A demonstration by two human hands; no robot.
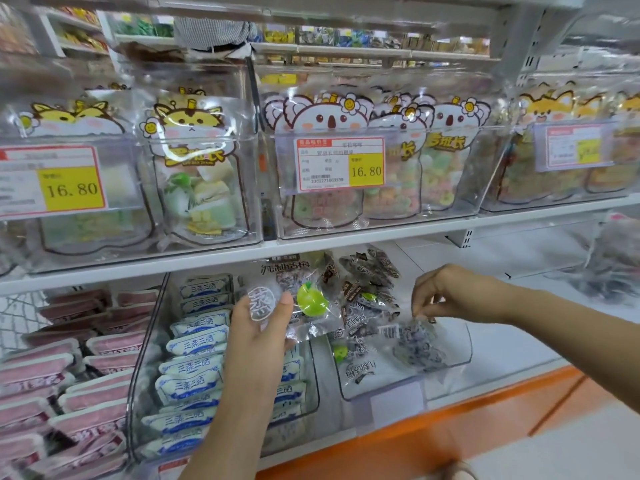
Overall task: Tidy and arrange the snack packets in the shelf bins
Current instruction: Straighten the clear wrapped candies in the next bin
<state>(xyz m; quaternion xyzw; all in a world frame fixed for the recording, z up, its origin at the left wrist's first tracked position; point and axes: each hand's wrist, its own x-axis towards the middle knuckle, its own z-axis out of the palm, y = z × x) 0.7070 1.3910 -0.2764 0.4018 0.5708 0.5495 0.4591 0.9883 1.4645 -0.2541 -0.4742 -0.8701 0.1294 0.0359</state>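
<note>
On the head camera, the person's left hand [259, 323] is gripping a clear plum packet [308, 306] over the left edge of the lower shelf's middle bin [465, 344]. The right hand [446, 296] is pinching another packet [417, 341] near the bin's right wall. Packets there are lying jumbled, while the blue-and-white packets [197, 341] alongside are sitting in rows, so this bin's sorting seems mostly undone.

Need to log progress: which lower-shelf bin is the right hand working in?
The rightmost clear bin, with dark packets; the right hand pinches one there. The others hold blue-white packets and pink packets.
</note>
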